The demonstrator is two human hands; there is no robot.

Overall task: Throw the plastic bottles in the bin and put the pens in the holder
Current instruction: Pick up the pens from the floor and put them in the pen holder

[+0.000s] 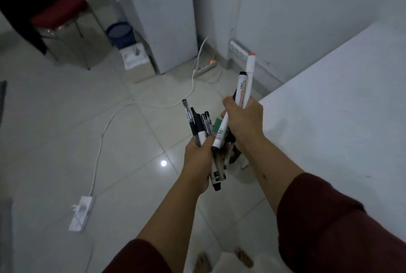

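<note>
From the head camera, both hands carry pens above the tiled floor (66, 119), beside a white tabletop (340, 108). The left hand (197, 163) has its fingers wrapped tight round a bunch of dark-capped pens (198, 125); the right hand (243, 119) closes its fingers on several white markers (245, 88), one tipped orange. These are light, stiff, smooth barrels, likely to slide against each other and slip out endwise, so a grip round the middle of each bundle looks safest. One marker carries red lettering and another a printed code, both too blurred to read. A blue bin (120, 34) stands well apart by a white cabinet (162, 20). No holder or plastic bottles can be made out.
</note>
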